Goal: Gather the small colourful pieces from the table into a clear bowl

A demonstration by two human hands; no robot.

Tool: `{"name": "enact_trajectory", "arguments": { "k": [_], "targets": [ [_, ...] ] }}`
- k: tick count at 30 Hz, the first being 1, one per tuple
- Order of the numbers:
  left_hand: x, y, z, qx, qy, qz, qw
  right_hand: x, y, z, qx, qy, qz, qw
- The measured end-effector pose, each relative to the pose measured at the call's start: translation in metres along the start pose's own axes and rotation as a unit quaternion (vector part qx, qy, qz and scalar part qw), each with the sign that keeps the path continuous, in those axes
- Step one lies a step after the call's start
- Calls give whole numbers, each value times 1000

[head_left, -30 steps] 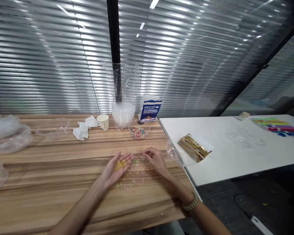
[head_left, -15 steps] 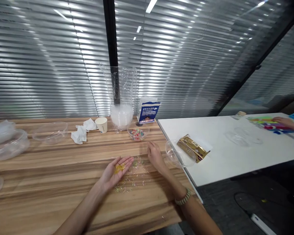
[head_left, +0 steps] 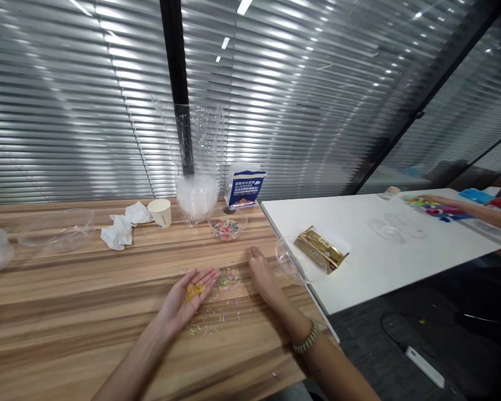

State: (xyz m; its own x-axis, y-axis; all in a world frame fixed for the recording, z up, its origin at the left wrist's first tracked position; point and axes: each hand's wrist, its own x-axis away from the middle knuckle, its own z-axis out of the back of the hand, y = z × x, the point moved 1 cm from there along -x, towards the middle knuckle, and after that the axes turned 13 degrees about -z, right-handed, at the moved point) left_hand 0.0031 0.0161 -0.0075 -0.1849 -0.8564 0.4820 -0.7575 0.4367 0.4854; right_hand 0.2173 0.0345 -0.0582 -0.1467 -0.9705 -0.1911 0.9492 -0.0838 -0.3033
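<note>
My left hand (head_left: 190, 292) lies palm up over the wooden table, fingers stretched out together, with a small heap of yellow pieces (head_left: 195, 290) resting in its palm. Beside its fingertips, many short, thin, pastel-coloured bits (head_left: 229, 278) are scattered on the wood. To the right of them, my right hand (head_left: 264, 275) is low at the tabletop with its fingers curled in; whether anything is between the fingertips is hidden. Beyond it stands a clear bowl (head_left: 227, 227) of multicoloured beads. An empty clear bowl (head_left: 294, 267) sits by my right wrist.
At the back are a paper cup (head_left: 160, 213), crumpled tissues (head_left: 120, 231), a tub of white material (head_left: 197, 196) and a blue packet (head_left: 245, 188). A gold packet (head_left: 322, 249) lies on the white table (head_left: 371, 273). Another person's arm (head_left: 480, 211) reaches over colourful items there.
The view has shifted, so the table items appear further left. My right fingers look more curled and closer to the tabletop. The yellow pieces remain in my left palm.
</note>
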Motion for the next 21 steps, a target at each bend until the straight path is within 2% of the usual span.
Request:
{"name": "enact_trajectory", "arguments": {
  "k": [6, 15, 21],
  "targets": [
    [2, 3, 0, 14, 5, -9, 1000, -2, -9, 12, 7, -9, 7, 1000],
    [-1, -1, 4, -17, -22, 2, 1000, -3, -6, 9, 5, -7, -16, 1000],
    [5, -10, 5, -61, -76, 85, 992, -6, -8, 11, -33, 1, 7, 999]
  ]
}}
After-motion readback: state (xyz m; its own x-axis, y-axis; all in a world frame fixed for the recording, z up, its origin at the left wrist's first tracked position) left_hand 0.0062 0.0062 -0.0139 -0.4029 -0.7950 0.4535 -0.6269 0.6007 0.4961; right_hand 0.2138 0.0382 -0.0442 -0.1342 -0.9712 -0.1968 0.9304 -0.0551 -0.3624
